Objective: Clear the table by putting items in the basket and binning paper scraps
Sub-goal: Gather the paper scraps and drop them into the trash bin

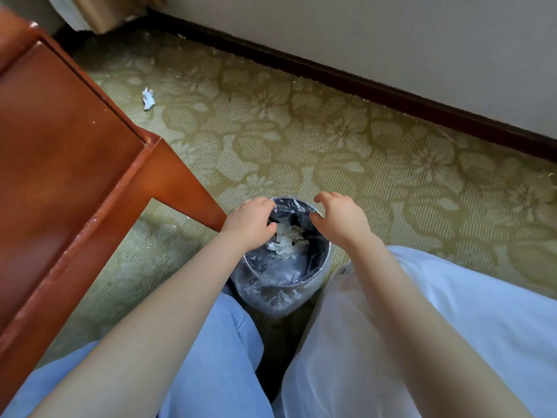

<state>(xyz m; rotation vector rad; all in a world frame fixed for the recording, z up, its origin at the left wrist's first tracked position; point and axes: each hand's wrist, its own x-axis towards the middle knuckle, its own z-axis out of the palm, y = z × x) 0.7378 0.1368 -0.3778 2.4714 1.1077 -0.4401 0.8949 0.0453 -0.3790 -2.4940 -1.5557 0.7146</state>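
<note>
A small round bin (280, 288) with a clear plastic liner stands on the carpet between my knees. White paper scraps (287, 240) lie inside it. My left hand (249, 225) hovers over the bin's left rim, fingers loosely curled downward just above the scraps, with nothing plainly held. My right hand (339, 219) hangs over the right rim, fingers spread and relaxed, holding nothing. One crumpled white paper scrap (148, 98) lies on the carpet further back, beside the table.
A red-brown wooden table (60, 152) fills the left side; its leg (193, 194) comes down close to the bin. Patterned green carpet (331, 140) stretches to a dark skirting board (361, 82) and wall. No basket is in view.
</note>
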